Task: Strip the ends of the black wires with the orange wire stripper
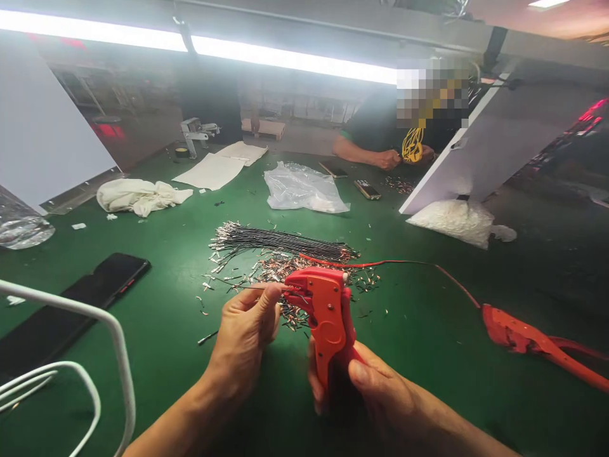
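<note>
The red crimping tool [326, 314] is gripped by the right hand [375, 387]; a thin wire [247, 287] is pinched into its jaws by the left hand [245, 336]. Squeezing seems next.

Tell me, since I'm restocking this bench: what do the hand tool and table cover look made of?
Crimping tool: likely moulded plastic body, uniformly red with a dull sheen; its jaw material is unclear. Table cover: looks like matte green rubber or vinyl mat, smooth, faintly reflecting the lamp.

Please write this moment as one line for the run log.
right hand: grips red crimping tool | left hand: feeds thin wire into it
</note>
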Demonstrator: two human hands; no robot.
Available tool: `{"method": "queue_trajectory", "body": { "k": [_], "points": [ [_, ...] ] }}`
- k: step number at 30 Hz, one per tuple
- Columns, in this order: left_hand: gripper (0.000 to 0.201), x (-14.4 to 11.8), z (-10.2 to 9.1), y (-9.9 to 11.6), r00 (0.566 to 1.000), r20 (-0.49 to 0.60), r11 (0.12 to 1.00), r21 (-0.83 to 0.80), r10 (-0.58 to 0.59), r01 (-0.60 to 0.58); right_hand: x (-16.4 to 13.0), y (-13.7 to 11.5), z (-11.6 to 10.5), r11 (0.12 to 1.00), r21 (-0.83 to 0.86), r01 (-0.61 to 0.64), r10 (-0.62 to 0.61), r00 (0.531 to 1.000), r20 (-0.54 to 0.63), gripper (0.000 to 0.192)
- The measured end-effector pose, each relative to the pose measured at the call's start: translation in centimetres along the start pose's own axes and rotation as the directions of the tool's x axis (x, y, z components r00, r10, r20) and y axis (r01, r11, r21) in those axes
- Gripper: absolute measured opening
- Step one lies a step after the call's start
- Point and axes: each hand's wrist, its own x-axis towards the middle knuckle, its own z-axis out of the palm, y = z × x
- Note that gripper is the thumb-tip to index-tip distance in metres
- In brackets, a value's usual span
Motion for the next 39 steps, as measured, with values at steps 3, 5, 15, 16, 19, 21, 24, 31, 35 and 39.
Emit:
{"method": "queue_trajectory", "body": {
  "k": [3, 5, 15, 16, 19, 21, 24, 31, 35, 39],
  "points": [
    [0.042, 0.1, 0.1, 0.3, 0.989, -0.104, 0.995, 0.032, 0.101, -0.098, 0.1, 0.2, -0.1, 0.999, 0.029, -0.016, 0.017, 1.0, -0.003, 0.053],
    [0.042, 0.2, 0.1, 0.5, 0.973, -0.165, 0.987, 0.038, 0.16, -0.156, 0.1, 0.4, -0.2, 0.997, 0.068, -0.022, 0.022, 1.0, 0.0, 0.053],
    [0.021, -1.1, -0.6, 0.0, 0.926, -0.11, 0.896, 0.317, 0.361, -0.311, -0.3, 0.5, -0.1, 0.976, 0.218, -0.022, 0.032, 0.999, -0.041, 0.051],
    [0.018, -1.3, -0.6, 0.2, 0.915, -0.106, 0.872, 0.361, 0.39, -0.33, -0.4, 0.4, -0.2, 0.975, 0.223, -0.019, 0.03, 0.998, -0.049, 0.051],
    [0.016, -1.8, -0.4, 0.6, 0.908, -0.09, 0.841, 0.422, 0.41, -0.338, -0.6, 0.2, -0.5, 0.977, 0.213, -0.029, 0.041, 0.998, -0.053, 0.052],
    [0.015, -1.8, -0.3, 0.8, 0.891, -0.098, 0.825, 0.433, 0.443, -0.362, -0.6, 0.2, -0.6, 0.978, 0.203, -0.036, 0.045, 0.998, -0.038, 0.053],
    [0.012, -1.9, -0.3, 1.0, 0.817, -0.081, 0.751, 0.452, 0.571, -0.481, -0.6, 0.2, -0.7, 0.978, 0.204, -0.039, 0.047, 0.998, -0.036, 0.052],
    [0.011, -1.1, -1.2, 1.2, 0.85, -0.104, 0.827, 0.318, 0.516, -0.463, -0.5, 0.5, -0.6, 0.965, 0.248, -0.081, 0.085, 0.996, -0.004, 0.052],
    [0.03, -0.5, -1.1, 1.4, 0.945, -0.18, 0.962, 0.082, 0.272, -0.261, -0.4, 0.7, -0.5, 0.955, 0.283, -0.083, 0.083, 0.996, 0.013, 0.05],
    [0.038, -0.5, -0.6, 1.5, 0.98, -0.158, 0.992, -0.036, 0.116, -0.124, -0.1, 1.1, -0.4, 0.927, 0.375, -0.019, 0.02, 1.0, 0.0, 0.045]
  ]
}}
